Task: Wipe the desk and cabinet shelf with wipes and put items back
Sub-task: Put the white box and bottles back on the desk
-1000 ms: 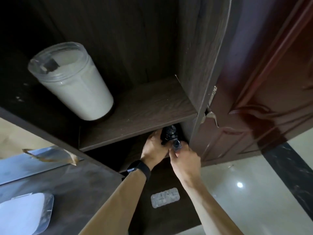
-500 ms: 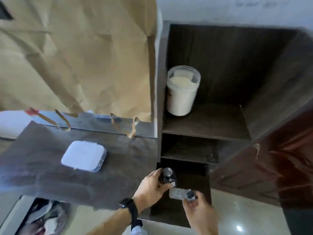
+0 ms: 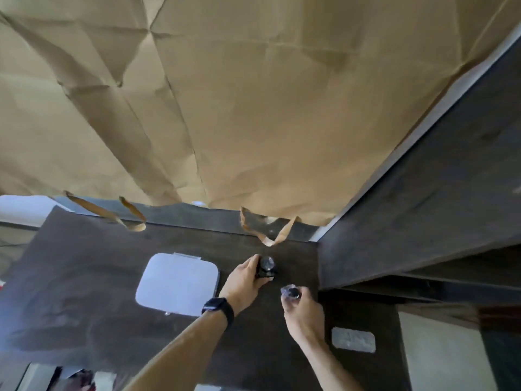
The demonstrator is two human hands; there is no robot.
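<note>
Print on the white wipes pack is too blurred to read. It lies flat on the dark desk and has rounded corners. Just right of the pack, my left hand has its fingers curled round a small black bottle. I cannot tell its contents or whether it touches the desk. Further right of the pack, my right hand pinches a small clear, black-capped piece near the cabinet.

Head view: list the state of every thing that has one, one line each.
Left hand: grips the black bottle.
Right hand: pinches the small clear item.
White box: lid shut, flat on the desk.
Brown paper: creased, lower edge torn into strips.
</note>
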